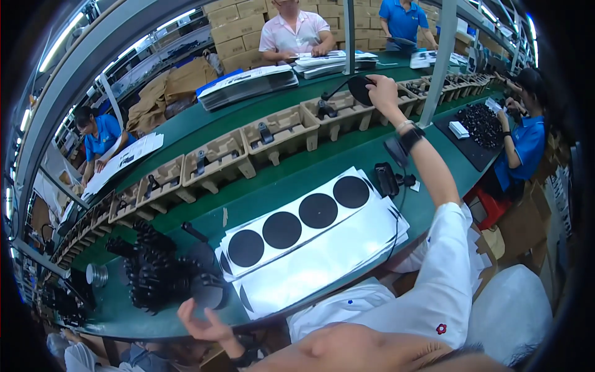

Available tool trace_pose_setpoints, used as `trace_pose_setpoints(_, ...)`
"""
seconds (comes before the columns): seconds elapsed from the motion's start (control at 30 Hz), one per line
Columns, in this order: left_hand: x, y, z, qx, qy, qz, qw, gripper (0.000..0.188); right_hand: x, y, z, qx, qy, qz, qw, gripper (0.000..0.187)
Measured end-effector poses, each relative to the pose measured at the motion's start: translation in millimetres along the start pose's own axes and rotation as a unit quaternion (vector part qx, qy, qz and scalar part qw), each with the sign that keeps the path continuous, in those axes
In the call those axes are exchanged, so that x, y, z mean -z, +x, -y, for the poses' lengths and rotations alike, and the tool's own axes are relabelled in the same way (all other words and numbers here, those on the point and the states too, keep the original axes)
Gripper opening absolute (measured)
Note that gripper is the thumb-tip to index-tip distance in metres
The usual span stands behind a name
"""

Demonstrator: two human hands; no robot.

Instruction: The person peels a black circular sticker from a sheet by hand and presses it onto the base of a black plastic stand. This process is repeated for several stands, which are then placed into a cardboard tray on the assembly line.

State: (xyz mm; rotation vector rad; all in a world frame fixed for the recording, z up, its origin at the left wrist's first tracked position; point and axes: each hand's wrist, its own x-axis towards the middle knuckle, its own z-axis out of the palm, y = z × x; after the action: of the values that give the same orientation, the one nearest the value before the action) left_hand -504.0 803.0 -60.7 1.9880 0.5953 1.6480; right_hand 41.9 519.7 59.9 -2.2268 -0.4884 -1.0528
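My right hand [384, 96] reaches far forward with fingers closed on the edge of a black round-based stand [359, 91]. A thin dark stem runs from its disc toward the left, above a moulded pulp tray. Low at the near table edge, my left hand [204, 323] is open, fingers spread and holding nothing. Just beyond it lies a black disc-based part [209, 291], beside a heap of black stands [158, 266]. In front of me lies a stack of white sheets [304, 273] with a row of several black round stickers [282, 230].
A line of pulp trays [279, 137] with black parts crosses the green table. A black device with a cable [387, 180] lies right of the sheets. A metal post [439, 68] rises beside my right arm. Co-workers sit right [527, 146], left and opposite.
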Motion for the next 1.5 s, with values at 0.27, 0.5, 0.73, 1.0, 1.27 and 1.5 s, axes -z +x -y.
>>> trace_pose_setpoints(0.27,22,-1,38,0.014,0.191,0.362,0.912,0.057,-120,27,-92,-0.088,-0.171,0.146,0.970,0.024)
trace_pose_setpoints(0.5,4,25,50,0.038,0.239,0.389,0.889,0.068,-66,-17,-83,-0.065,-0.197,0.293,0.933,0.044)
trace_pose_setpoints(0.73,8,23,75,0.022,0.276,0.402,0.873,0.068,84,-191,42,0.108,-0.005,0.492,0.864,0.064)
trace_pose_setpoints(1.0,2,20,75,-0.006,0.312,0.363,0.878,0.059,179,-306,102,0.114,0.158,0.496,0.846,0.070)
trace_pose_setpoints(1.27,24,19,69,0.097,0.181,0.265,0.942,0.048,180,-357,-126,-0.281,-0.209,-0.330,0.876,0.030)
trace_pose_setpoints(1.5,25,-10,68,0.212,-0.083,0.142,0.963,0.056,113,-511,-273,-0.303,-0.226,0.443,0.813,0.025)
